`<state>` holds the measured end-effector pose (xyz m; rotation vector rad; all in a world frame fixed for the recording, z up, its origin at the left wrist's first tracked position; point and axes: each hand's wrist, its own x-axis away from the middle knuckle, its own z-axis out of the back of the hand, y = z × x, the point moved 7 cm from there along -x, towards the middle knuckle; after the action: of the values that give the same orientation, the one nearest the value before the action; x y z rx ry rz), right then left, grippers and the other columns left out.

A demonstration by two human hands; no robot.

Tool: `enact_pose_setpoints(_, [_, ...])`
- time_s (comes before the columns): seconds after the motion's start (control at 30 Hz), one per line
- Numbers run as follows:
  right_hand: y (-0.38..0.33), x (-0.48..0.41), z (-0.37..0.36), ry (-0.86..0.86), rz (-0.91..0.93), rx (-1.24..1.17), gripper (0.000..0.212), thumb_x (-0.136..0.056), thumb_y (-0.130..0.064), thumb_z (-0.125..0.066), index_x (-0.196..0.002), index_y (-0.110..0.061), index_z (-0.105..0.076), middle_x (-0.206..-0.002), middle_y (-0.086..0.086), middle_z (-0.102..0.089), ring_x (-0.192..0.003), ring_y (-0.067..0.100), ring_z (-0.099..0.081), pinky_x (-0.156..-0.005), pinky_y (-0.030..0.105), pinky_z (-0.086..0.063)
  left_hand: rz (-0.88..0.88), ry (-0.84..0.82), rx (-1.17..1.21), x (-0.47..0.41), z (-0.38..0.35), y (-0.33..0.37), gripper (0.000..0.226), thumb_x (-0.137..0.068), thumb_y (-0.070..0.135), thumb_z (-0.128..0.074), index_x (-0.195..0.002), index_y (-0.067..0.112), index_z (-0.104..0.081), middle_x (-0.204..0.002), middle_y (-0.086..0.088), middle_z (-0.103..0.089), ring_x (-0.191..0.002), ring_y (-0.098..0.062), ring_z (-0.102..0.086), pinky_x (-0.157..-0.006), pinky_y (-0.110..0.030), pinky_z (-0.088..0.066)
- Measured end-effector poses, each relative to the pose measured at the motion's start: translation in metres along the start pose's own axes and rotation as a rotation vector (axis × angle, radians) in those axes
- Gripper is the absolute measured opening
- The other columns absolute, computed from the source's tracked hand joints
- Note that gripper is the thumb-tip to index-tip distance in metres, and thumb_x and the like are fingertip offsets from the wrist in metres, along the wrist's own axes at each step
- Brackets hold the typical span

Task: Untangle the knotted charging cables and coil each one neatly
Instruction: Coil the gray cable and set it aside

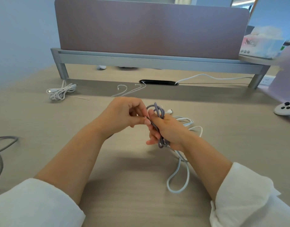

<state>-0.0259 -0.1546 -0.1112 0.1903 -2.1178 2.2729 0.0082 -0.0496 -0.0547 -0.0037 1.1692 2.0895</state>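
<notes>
My right hand point(167, 128) grips a knotted bundle of purple braided cable point(159, 111) above the middle of the desk; loops stick out above the fingers and below the palm. My left hand point(126, 113) pinches a strand of that purple cable between thumb and forefinger, right beside the right hand. A pale blue-white cable point(178, 174) is tangled into the same bundle and trails in a long loop onto the desk below and to the right of my right hand. A white connector point(169, 111) shows behind the bundle.
A loosely bundled white cable point(60, 92) lies at the back left. A thin white cable point(129, 90) runs to the black cable slot point(159, 82). Another purple cable point(3, 145) lies at the left edge. A white controller point(285, 108) sits far right, under the partition rail point(141, 58).
</notes>
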Motion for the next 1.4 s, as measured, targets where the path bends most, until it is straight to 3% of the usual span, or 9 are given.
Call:
enact_pose_setpoints(0.13, [0.001, 0.001, 0.005, -0.020, -0.017, 0.125, 0.046, -0.089, -0.049, -0.049, -0.061, -0.014, -0.040, -0.044, -0.001, -0.033, -0.041, 0.014, -0.033, -0.044, 0.025, -0.034, 0.049, -0.074, -0.070, 0.000, 0.010, -0.004, 0.019, -0.069, 0.014, -0.079, -0.074, 0.019, -0.061, -0.059, 0.007, -0.062, -0.044, -0.005, -0.050, -0.049, -0.013, -0.042])
enact_pose_setpoints(0.3, [0.008, 0.000, 0.011, 0.071, -0.075, 0.561, 0.043, -0.088, -0.039, -0.057, -0.056, -0.017, -0.037, -0.043, 0.000, -0.037, -0.038, 0.017, -0.031, -0.043, 0.024, -0.027, -0.007, -0.055, -0.399, 0.001, 0.018, 0.001, 0.008, -0.073, 0.020, -0.077, -0.074, 0.020, -0.069, -0.057, 0.008, -0.061, -0.056, -0.005, -0.058, -0.056, -0.008, -0.040])
enact_pose_setpoints(0.47, [0.004, -0.004, 0.024, 0.222, -0.020, -0.049, 0.042, -0.096, -0.027, -0.048, -0.058, -0.018, -0.032, -0.036, -0.006, -0.030, -0.030, 0.010, -0.023, -0.036, 0.017, -0.017, -0.079, 0.146, -0.516, -0.003, 0.028, 0.001, 0.012, -0.084, 0.017, -0.066, -0.095, 0.017, -0.071, -0.069, 0.008, -0.058, -0.059, -0.005, -0.056, -0.062, -0.019, -0.039])
enact_pose_setpoints(0.63, [0.010, -0.006, 0.050, 0.405, -0.021, -0.518, 0.045, -0.097, -0.034, -0.043, -0.057, -0.017, -0.030, -0.037, -0.006, -0.027, -0.029, 0.008, -0.023, -0.035, 0.013, -0.019, -0.108, 0.389, -0.538, 0.000, 0.039, -0.008, 0.023, -0.089, 0.012, -0.059, -0.109, 0.011, -0.069, -0.077, -0.006, -0.060, -0.068, -0.025, -0.061, -0.070, -0.029, -0.041])
enact_pose_setpoints(0.73, [0.011, -0.007, 0.042, 0.342, -0.008, -0.422, 0.040, -0.097, -0.033, -0.045, -0.063, -0.012, -0.044, -0.035, -0.005, -0.029, -0.029, 0.008, -0.027, -0.034, 0.014, -0.023, -0.124, 0.276, -0.467, -0.002, 0.012, -0.007, 0.032, -0.089, 0.025, -0.049, -0.107, 0.007, -0.069, -0.079, -0.008, -0.067, -0.059, -0.015, -0.057, -0.072, -0.029, -0.044])
enact_pose_setpoints(0.93, [0.002, -0.008, 0.039, 0.368, 0.145, -0.288, 0.041, -0.088, -0.029, -0.060, -0.104, 0.009, -0.057, -0.038, -0.006, -0.032, -0.034, 0.010, -0.030, -0.039, 0.022, -0.029, -0.079, -0.039, -0.585, -0.004, -0.036, -0.007, 0.030, -0.097, 0.025, -0.040, -0.099, 0.010, -0.066, -0.085, -0.007, -0.069, -0.084, -0.028, -0.060, -0.075, -0.037, -0.044])
enact_pose_setpoints(1.1, [-0.005, -0.002, 0.046, 0.418, 0.193, -0.228, 0.006, -0.079, -0.016, -0.072, -0.078, -0.012, -0.067, -0.044, -0.002, -0.039, -0.034, 0.009, -0.032, -0.037, 0.020, -0.029, -0.109, -0.226, -0.559, 0.003, -0.054, -0.007, 0.025, -0.097, 0.022, -0.042, -0.100, 0.016, -0.066, -0.077, -0.001, -0.064, -0.078, -0.024, -0.057, -0.072, -0.033, -0.043])
enact_pose_setpoints(1.27, [-0.007, 0.000, 0.048, 0.488, 0.203, -0.146, 0.027, -0.083, -0.024, -0.068, -0.060, -0.013, -0.059, -0.042, 0.002, -0.037, -0.036, 0.014, -0.031, -0.039, 0.022, -0.028, -0.089, -0.206, -0.458, 0.004, -0.052, -0.005, 0.024, -0.096, 0.024, -0.047, -0.101, 0.015, -0.069, -0.073, -0.005, -0.065, -0.073, -0.022, -0.057, -0.072, -0.033, -0.043])
enact_pose_setpoints(1.4, [-0.007, 0.000, 0.045, 0.476, 0.224, -0.137, 0.044, -0.089, -0.038, -0.056, -0.054, -0.013, -0.044, -0.049, 0.003, -0.041, -0.044, 0.015, -0.037, -0.047, 0.026, -0.034, 0.010, -0.230, -0.300, 0.004, -0.052, -0.012, 0.024, -0.091, 0.034, -0.055, -0.094, 0.017, -0.072, -0.059, 0.010, -0.059, -0.049, -0.001, -0.051, -0.056, -0.015, -0.041])
